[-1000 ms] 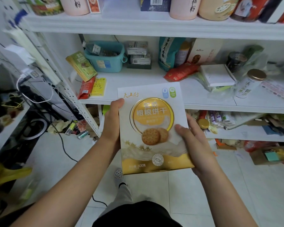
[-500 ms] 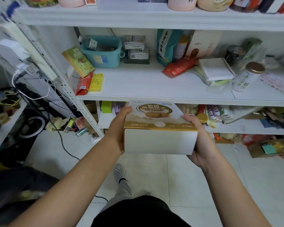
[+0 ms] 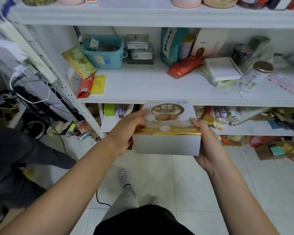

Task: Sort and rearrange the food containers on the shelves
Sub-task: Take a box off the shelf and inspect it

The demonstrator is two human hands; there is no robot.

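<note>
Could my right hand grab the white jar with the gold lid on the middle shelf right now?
Probably not yet: the right hand and left hand both grip the biscuit box. The jar sits near the shelf front with nothing before it, so a freed hand likely could.

The left hand and right hand are bare, as are both forearms up to the frame's edge. A black garment covers the waist. Below it runs a grey trouser leg and a pale sock with a dark band. Each foot wears a white clog dotted with dark holes.
</note>
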